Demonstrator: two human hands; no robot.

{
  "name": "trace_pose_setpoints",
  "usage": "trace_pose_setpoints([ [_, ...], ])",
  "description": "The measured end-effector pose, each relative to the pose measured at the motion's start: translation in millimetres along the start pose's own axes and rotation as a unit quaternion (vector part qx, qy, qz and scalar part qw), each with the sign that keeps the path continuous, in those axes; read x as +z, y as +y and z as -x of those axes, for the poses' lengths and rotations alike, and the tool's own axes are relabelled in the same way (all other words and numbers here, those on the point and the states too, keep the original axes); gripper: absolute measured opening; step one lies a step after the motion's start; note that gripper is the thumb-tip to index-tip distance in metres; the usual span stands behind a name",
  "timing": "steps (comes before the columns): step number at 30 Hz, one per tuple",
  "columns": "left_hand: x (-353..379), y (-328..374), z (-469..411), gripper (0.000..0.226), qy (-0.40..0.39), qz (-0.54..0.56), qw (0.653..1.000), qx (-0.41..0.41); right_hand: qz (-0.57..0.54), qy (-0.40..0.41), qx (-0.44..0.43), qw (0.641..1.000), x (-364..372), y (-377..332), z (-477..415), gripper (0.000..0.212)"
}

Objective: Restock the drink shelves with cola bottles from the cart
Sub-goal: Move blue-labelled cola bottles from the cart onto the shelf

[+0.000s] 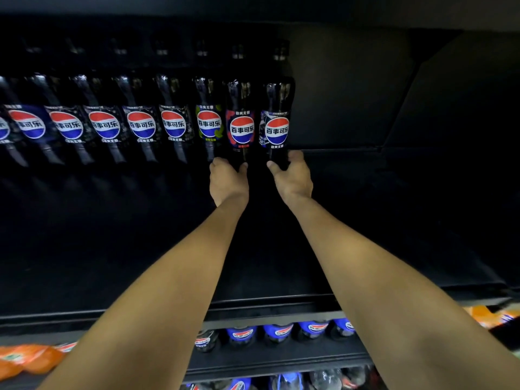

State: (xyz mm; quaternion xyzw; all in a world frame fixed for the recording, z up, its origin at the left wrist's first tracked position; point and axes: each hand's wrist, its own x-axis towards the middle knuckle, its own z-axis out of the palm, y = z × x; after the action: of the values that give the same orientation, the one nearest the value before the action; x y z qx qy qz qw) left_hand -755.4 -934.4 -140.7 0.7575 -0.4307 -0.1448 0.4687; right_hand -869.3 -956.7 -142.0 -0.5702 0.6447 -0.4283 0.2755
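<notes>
A: State of left hand (228, 182)?
B: Curled round base of red-label cola bottle (242, 128), upright, deep on shelf (365, 220).
A: And right hand (292, 180)?
B: Wrapped round black-label cola bottle (277, 128) just beside it, ending row (107, 125).

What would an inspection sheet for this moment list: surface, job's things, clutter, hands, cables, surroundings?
Surface: dark upper shelf, dimly lit, with bottles lined along its back.
Job's things: dark plastic cola bottle with red-patterned label and dark plastic cola bottle with blue-black label, both upright, at the right end of a row of dark cola bottles.
Clutter: nothing seen.
Hands: left hand grips the red-labelled bottle's base; right hand grips the blue-black one's base, fingers curled round it.
Cables: nothing seen.
Surroundings: lower shelf holds blue-labelled cola bottles; blurred orange packages at lower left.
</notes>
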Motion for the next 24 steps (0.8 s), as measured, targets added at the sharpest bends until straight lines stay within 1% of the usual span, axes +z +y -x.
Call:
trace_pose_setpoints([
  [9, 1.7, -2.6, -7.9, 0.038, 0.001, 0.013, 0.999, -0.042, 0.031, 0.051, 0.021, 0.998, 3.3, -6.0, -5.1, 0.051],
  [13, 5.7, -0.6, -11.8, 0.034, 0.013, -0.012, 0.998, -0.054, 0.026, 0.062, 0.025, 0.997, 5.3, -6.1, -12.6, 0.053],
  [24, 10.7, 3.6, -19.3, 0.030, 0.019, -0.026, 0.997, -0.068, 0.044, 0.057, 0.027, 0.997, 7.2, -7.1, -26.4, 0.057],
])
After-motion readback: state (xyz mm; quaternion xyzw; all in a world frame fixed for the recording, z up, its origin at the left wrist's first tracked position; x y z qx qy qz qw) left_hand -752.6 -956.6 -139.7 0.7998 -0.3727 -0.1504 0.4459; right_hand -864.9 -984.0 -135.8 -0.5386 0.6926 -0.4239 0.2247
